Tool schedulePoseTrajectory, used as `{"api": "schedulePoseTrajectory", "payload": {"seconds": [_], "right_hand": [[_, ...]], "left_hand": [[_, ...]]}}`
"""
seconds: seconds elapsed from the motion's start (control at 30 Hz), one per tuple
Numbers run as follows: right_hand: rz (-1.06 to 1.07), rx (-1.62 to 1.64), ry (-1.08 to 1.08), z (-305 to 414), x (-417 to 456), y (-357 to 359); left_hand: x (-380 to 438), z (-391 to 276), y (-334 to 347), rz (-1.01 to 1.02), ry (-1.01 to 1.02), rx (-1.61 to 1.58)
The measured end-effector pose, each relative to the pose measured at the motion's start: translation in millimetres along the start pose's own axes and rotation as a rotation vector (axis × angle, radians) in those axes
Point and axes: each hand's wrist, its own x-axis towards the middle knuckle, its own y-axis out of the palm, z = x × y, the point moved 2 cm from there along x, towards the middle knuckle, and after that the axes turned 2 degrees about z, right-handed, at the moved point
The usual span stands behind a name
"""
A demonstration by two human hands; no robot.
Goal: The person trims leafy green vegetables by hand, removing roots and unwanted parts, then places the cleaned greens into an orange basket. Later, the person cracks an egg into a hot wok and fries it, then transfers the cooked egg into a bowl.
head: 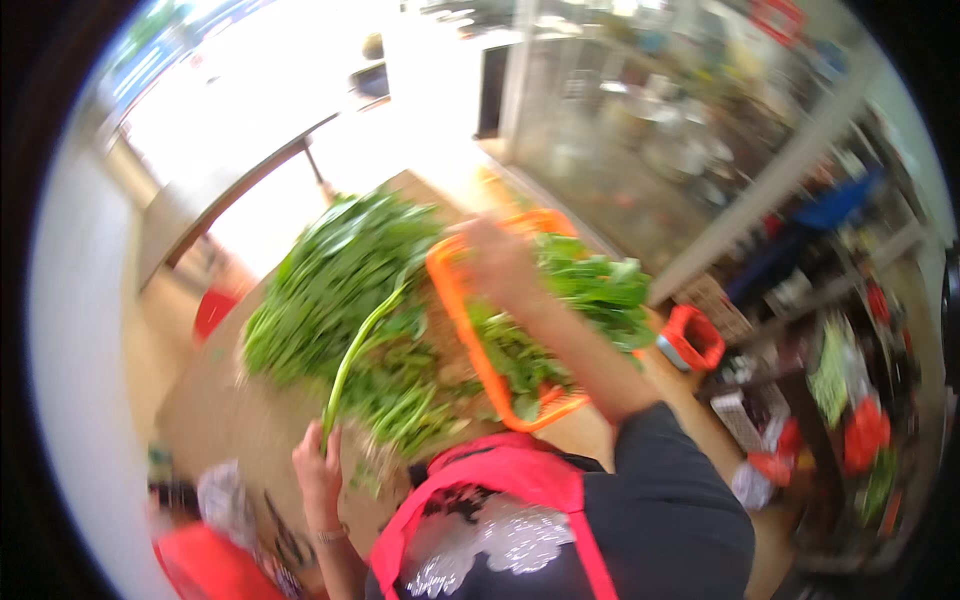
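Note:
My left hand (318, 457) grips the lower end of a long green vegetable stem (356, 345), which curves up towards the leafy heap. A large pile of leafy greens (337, 277) covers the middle of the table, with shorter loose stems (405, 405) at its near side. Over the left part of an orange plastic basket (469, 337) is my right hand (491, 255), blurred by motion with its fingers curled. Whether anything is in it cannot be made out. Leafy greens (592, 281) lie in the basket, heaped at its right side, and my right forearm hides part of them.
The brown tabletop (217, 405) carries the greens. Scissors (289, 536) and a red bag (214, 562) are at the lower left. A red-lined container (690, 337) stands right of the basket. Cluttered shelves (810, 360) and a glass partition (600, 150) are on the right.

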Motion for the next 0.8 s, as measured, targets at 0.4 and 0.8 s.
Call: {"api": "schedulePoseTrajectory", "payload": {"seconds": [0.4, 0.8], "right_hand": [[0.298, 0.099, -0.001, 34.4, 4.8, -7.8], [0.178, 0.049, -0.316, 68.3, 25.8, 17.7]], "left_hand": [[-45.4, -33.4, -115.7, -0.002, -0.171, -0.488], [-34.6, -70.3, -71.5, 0.171, -0.176, -0.878]]}}
